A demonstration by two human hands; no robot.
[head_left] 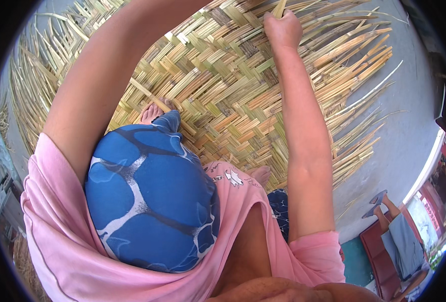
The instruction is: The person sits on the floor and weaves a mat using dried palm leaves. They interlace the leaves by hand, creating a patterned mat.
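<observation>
A large mat (223,95) of split cane strips, woven in a slanting pattern of green and straw yellow, lies on the floor under me. My right hand (284,31) is at its far part, near the top of the view, fingers closed round a flat cane strip (279,8) that points up and away. My left arm (99,65) reaches forward over the mat, and its hand is past the upper edge of the view. A loose strip (143,88) sticks up beside my bare foot (152,111), which rests on the mat.
Unwoven strip ends fan out on the right (359,60) and on the left (36,85) over the grey floor (409,105). My bent knee (152,196) in blue cloth blocks part of the mat. At the lower right, another person (401,241) sits on a dark red seat.
</observation>
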